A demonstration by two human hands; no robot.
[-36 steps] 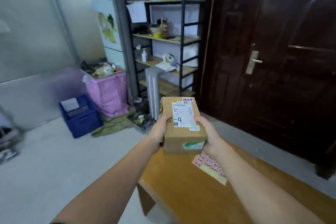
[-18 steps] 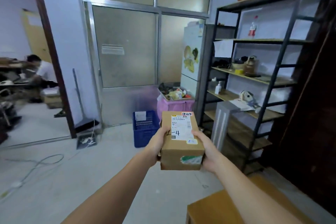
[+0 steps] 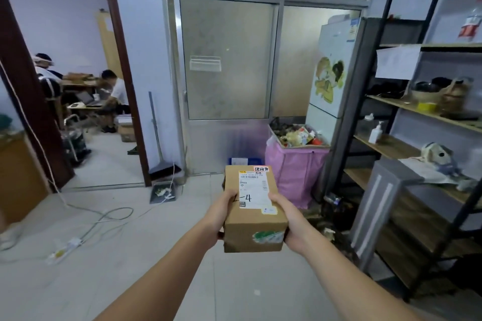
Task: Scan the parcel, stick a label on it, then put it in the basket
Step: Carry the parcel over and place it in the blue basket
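I hold a brown cardboard parcel (image 3: 254, 227) out in front of me at chest height, above the floor. Its top carries a white shipping label (image 3: 254, 191) with a barcode and a handwritten "-4", and a small red-and-white sticker (image 3: 261, 169) at the far edge. My left hand (image 3: 224, 210) grips the left side, my right hand (image 3: 289, 219) grips the right side. The blue basket (image 3: 243, 161) stands on the floor straight ahead; only its rim peeks out behind the parcel.
A pink bag full of rubbish (image 3: 294, 167) stands right of the basket, beside a fridge (image 3: 336, 81). Metal shelving (image 3: 422, 117) lines the right side. Cables and a power strip (image 3: 67, 245) lie on the floor at left. People sit beyond the open doorway (image 3: 104, 96).
My view has swung left, away from the wooden table and dark door, toward the glass partition. The parcel stays in both hands, and the basket now lies directly behind it.
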